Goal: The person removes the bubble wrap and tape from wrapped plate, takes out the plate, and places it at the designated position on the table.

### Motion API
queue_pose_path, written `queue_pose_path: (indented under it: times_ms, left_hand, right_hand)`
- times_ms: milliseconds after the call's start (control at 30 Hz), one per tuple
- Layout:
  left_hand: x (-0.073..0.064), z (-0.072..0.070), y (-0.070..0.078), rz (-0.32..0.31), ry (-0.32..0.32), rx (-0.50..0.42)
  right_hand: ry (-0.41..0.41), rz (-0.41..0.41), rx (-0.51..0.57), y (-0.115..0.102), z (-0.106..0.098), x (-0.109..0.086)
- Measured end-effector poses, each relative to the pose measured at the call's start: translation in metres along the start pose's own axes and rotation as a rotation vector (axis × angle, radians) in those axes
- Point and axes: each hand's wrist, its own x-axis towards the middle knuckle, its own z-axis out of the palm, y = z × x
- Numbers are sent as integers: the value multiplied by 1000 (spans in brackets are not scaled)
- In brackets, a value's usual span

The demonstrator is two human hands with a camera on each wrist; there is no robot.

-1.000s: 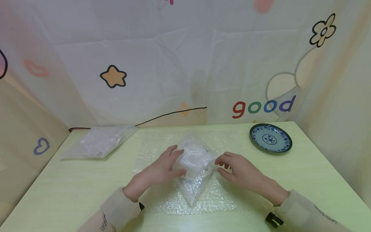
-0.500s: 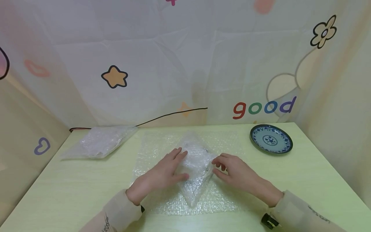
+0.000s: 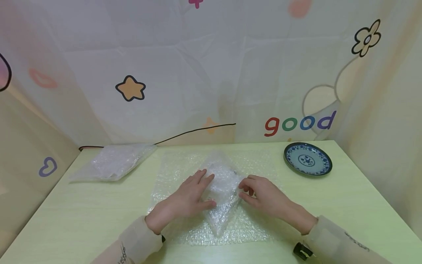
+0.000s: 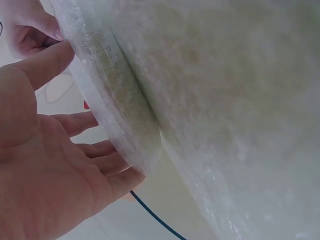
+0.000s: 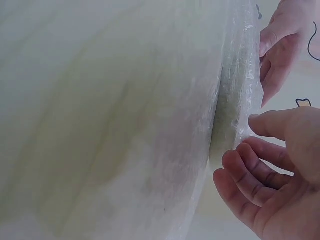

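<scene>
A diamond-shaped bundle of folded bubble wrap (image 3: 221, 183) lies on a flat sheet of bubble wrap (image 3: 197, 234) at the middle of the table. Small dark marks show through it; its contents are hidden. My left hand (image 3: 189, 198) rests on the bundle's left side, fingers spread. In the left wrist view, the fingers of that left hand (image 4: 65, 155) lie along the bundle's edge. At the opposite edge is my right hand (image 3: 263, 194), its fingers loosely bent against the wrap. The right wrist view shows this right hand (image 5: 275, 175) with a gap between thumb and fingertips.
A blue-and-white patterned plate (image 3: 307, 159) lies at the back right of the table (image 3: 346, 220). At the back left sits another bubble-wrapped bundle (image 3: 115, 161). A printed cloth (image 3: 184, 80) hangs behind the table.
My right hand has moved left, in against the bundle, and its right corner has shifted inward slightly. The left hand has slid a little to the right over the wrap.
</scene>
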Motion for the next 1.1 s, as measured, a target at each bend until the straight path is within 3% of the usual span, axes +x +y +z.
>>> queue_pose_path:
  times_ms: [433,1100]
  left_hand:
    - [0,0,4,-40,-7,14]
    - [0,1,3,-42,-5,25]
  right_hand:
    - [-6,61,20,-3,3,4]
    - [-7,161,77,-7,5,9]
